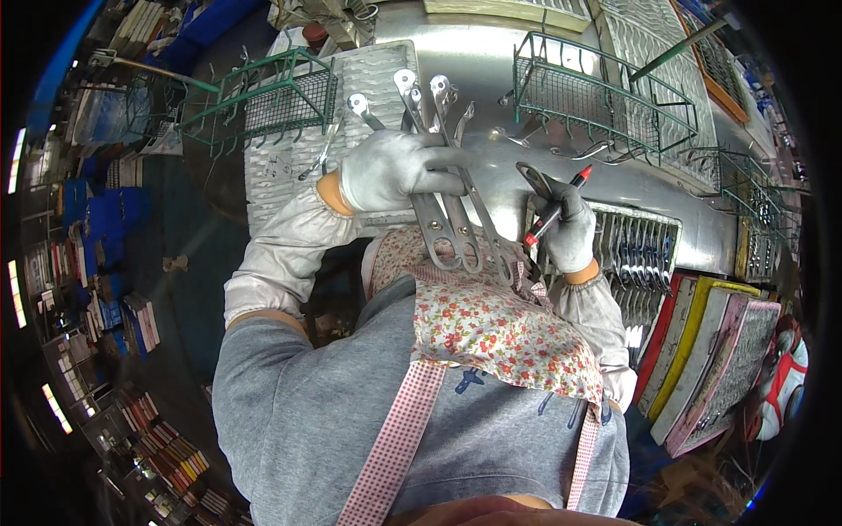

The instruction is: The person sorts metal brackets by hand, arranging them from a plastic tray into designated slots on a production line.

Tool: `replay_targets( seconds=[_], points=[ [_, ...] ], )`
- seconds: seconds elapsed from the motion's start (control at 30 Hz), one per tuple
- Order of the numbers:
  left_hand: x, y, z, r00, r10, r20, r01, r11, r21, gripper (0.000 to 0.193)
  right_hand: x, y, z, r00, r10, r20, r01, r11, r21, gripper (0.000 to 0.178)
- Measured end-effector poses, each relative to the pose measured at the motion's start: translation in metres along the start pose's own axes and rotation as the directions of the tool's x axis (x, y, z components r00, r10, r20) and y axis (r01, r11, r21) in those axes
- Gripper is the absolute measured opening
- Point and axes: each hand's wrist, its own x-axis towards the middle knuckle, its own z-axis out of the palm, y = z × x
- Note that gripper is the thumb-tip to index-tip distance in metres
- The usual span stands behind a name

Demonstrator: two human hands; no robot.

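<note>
My left hand (386,173), in a pale work glove, is closed around several flat metal pieces (430,219). Their upper ends have round heads with holes, and oval loops like scissor handles hang below the fingers, in front of the floral apron (491,326). A red-and-black marker pen (548,216) sits slanted in my gloved right hand (572,232), its fingers wrapped around it. Another metal loop (531,178) shows at the same fingers; whether it is gripped as well, I cannot tell.
Two green wire baskets (303,95) (596,96) stand over the metal bench (474,66). A white ridged tray (281,180) lies at left, and a tray of metal tools (645,241) is beside my right hand. Stacked coloured trays (702,351) lean at right.
</note>
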Motion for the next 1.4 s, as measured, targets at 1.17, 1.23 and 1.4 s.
replay_targets(
  seconds=[1.17,1.23,1.4],
  points=[
    [0.225,-0.293,0.211,0.615,-0.469,0.633,0.787,0.42,-0.452,0.064,0.056,0.07,0.028,0.959,0.261,-0.115,-0.244,0.959,0.143,0.031],
    [0.211,-0.295,0.231,0.663,-0.454,0.596,0.736,0.248,-0.63,0.059,0.053,0.072,0.024,0.964,0.245,-0.1,-0.228,0.96,0.16,0.032],
    [0.222,-0.269,0.237,0.607,-0.378,0.698,0.772,0.075,-0.631,0.046,0.046,0.071,0.01,0.959,0.279,-0.059,-0.268,0.953,0.143,0.031]
  ],
)
